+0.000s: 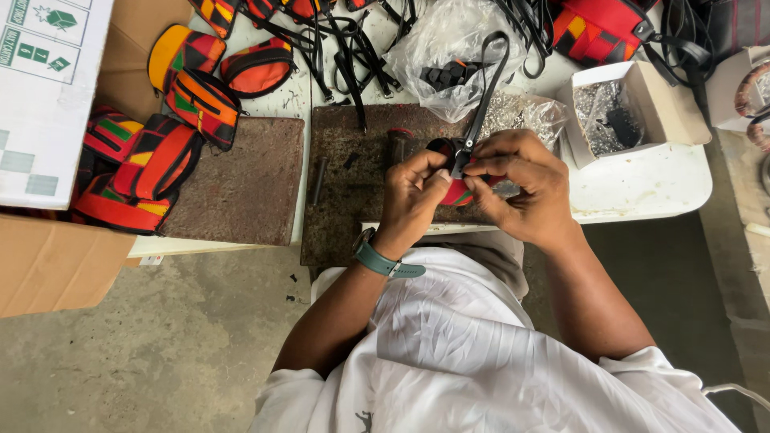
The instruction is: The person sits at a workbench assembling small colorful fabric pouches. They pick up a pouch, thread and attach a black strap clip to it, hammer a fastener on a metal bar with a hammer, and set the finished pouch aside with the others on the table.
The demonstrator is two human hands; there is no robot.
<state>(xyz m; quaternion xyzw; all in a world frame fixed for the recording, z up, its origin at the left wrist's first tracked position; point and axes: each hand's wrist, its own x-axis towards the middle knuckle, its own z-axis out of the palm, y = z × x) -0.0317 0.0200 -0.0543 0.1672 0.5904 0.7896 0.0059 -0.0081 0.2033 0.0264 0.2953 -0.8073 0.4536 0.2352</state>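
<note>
Head view: a small red pouch (pixel 459 192) and its black strap (pixel 489 84) are clamped between both hands (pixel 473 188); finished pouches (pixel 172 120) are stacked at 9 o'clock on the counter (pixel 642 184).

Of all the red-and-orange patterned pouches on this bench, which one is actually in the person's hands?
The pouch at the centre, pinched between left hand and right hand, with a black strap rising from it. The others lie untouched at left and along the top.

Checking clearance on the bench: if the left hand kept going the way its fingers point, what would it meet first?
The left hand points toward the right hand; it would likely meet the black strap clip, then those fingers.
</note>
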